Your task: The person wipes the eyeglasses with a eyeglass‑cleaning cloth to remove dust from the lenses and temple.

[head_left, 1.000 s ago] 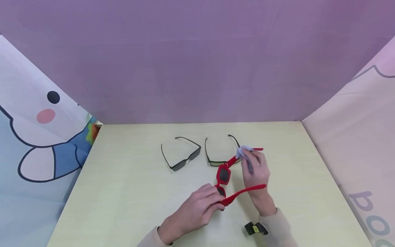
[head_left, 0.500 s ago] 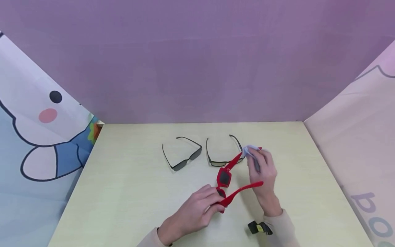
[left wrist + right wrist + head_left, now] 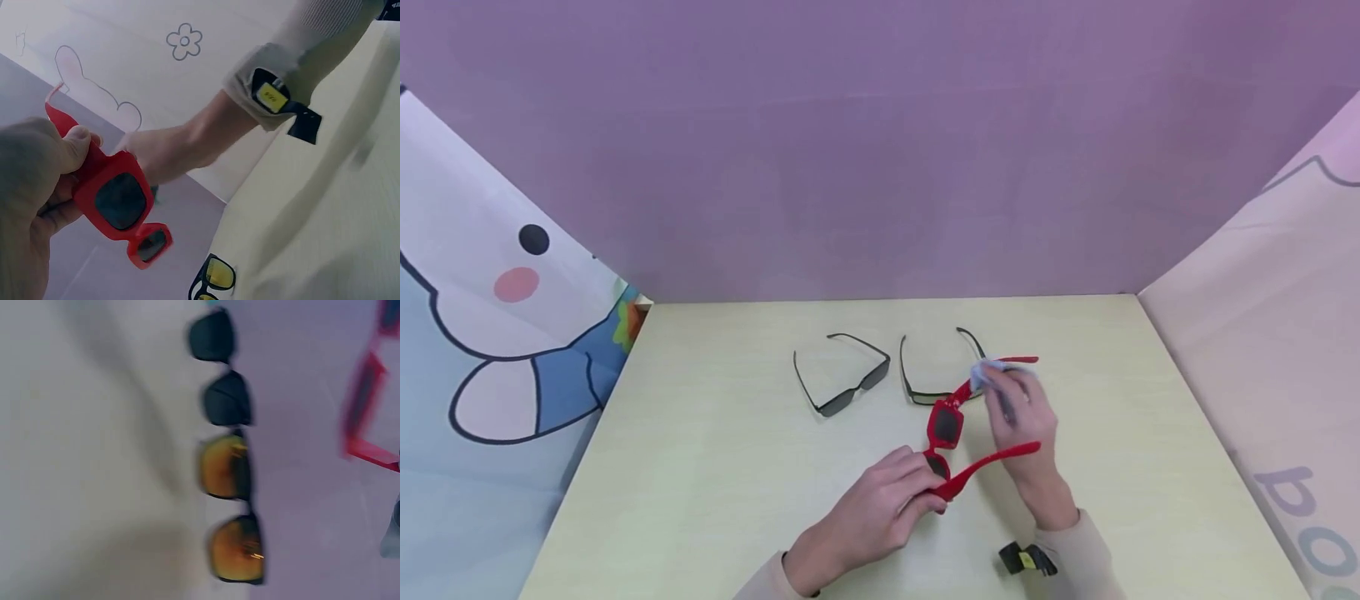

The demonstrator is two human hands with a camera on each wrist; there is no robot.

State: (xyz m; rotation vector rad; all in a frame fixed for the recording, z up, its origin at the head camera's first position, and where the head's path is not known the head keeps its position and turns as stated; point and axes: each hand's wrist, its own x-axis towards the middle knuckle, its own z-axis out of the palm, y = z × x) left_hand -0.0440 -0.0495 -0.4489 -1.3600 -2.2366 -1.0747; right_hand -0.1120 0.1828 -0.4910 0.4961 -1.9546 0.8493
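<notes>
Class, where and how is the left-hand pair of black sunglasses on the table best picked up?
Probably pinch those black sunglasses by the bridge, coming from the head view's near side: the lenses lie there, both open temples reach away.

Right grip (image 3: 1028, 421) and pale cloth (image 3: 980, 374) slid back toward hinge of red sunglasses (image 3: 946, 425); more temple tip (image 3: 1022, 360) exposed.

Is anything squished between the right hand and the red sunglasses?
Yes, the light blue cloth: the right hand holds it against the farther arm of the red sunglasses. Nothing else visible is in the way.
</notes>
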